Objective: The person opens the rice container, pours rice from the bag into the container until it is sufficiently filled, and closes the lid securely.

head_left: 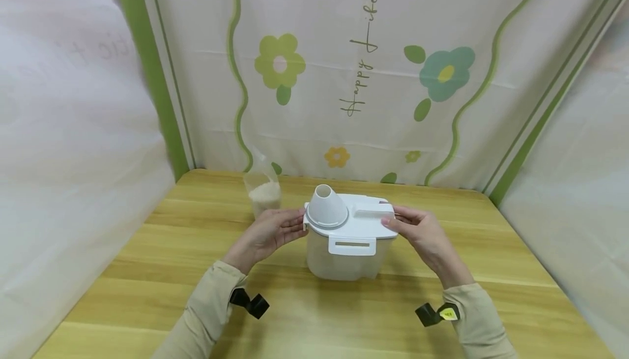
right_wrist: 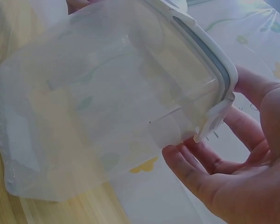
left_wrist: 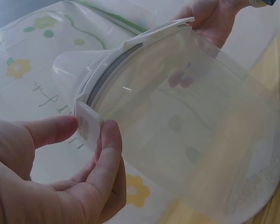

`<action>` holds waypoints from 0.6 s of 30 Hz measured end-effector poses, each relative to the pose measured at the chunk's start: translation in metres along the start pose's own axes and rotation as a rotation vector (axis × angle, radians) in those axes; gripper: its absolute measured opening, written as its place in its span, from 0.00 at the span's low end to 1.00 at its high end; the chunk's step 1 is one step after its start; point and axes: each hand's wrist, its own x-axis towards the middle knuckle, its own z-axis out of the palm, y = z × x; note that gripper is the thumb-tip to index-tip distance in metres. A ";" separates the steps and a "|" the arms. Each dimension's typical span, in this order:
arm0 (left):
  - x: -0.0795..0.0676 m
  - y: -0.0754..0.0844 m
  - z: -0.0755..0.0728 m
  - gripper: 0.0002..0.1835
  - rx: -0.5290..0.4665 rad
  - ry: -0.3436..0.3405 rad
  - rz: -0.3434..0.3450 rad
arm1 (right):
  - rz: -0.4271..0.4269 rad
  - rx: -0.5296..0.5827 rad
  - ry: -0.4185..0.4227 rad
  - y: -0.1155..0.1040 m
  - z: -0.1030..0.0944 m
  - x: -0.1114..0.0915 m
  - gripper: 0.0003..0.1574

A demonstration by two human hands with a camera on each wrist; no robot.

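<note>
A translucent storage container [head_left: 339, 266] stands upright on the table between both hands. Its white lid [head_left: 355, 229] carries a cone-shaped spout cap [head_left: 326, 209] on the left and a raised handle [head_left: 373, 210] on the right. My left hand [head_left: 272, 233] pinches the left side latch [left_wrist: 87, 125] between thumb and fingers. On the opposite end, my right hand [head_left: 425, 239] grips the lid's edge, thumb on top and fingers below by the right latch [right_wrist: 213, 119]. The front latch [head_left: 351, 246] sticks outward from the lid.
Behind my left hand stands a clear bottle [head_left: 264, 192] partly filled with pale grains. The wooden table [head_left: 491, 271] meets a flower-printed curtain [head_left: 314, 129] at the back, with white fabric on both sides.
</note>
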 end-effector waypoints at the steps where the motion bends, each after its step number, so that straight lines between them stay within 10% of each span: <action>1: 0.000 0.000 0.000 0.18 0.000 0.001 -0.001 | 0.002 -0.001 0.002 0.000 0.000 0.000 0.36; 18: 0.000 0.002 0.001 0.18 -0.001 0.002 -0.023 | 0.000 -0.010 -0.007 0.000 -0.001 -0.001 0.35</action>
